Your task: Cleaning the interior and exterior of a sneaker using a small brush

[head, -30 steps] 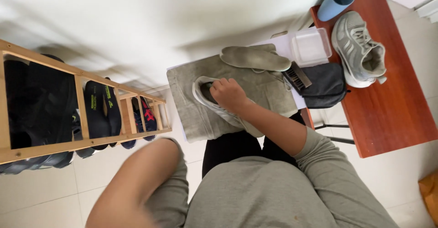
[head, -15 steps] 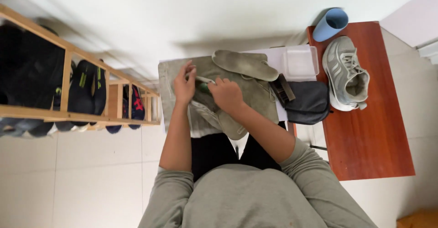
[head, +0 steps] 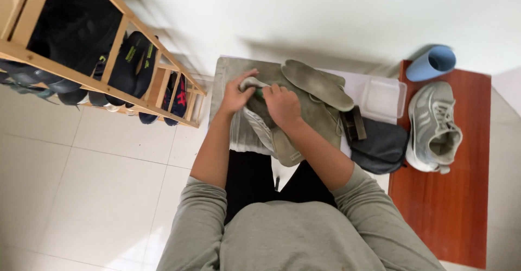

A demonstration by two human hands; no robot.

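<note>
Both hands are closing on a grey sneaker [head: 259, 120] lying on a grey towel [head: 320, 120] — left hand [head: 237, 94] gripping its toe, right hand [head: 282, 106] pressing its upper — an insole [head: 316, 83] resting just beside.

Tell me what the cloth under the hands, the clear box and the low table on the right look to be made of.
Cloth: grey-green woven fabric, matte, probably towelling; it folds and creases softly.
Clear box: likely plastic, translucent with a slight gloss; the white surface shows through it.
Low table: reddish-brown wood or wood veneer, smooth and semi-gloss, with faint grain; solid or laminate cannot be told.
</note>
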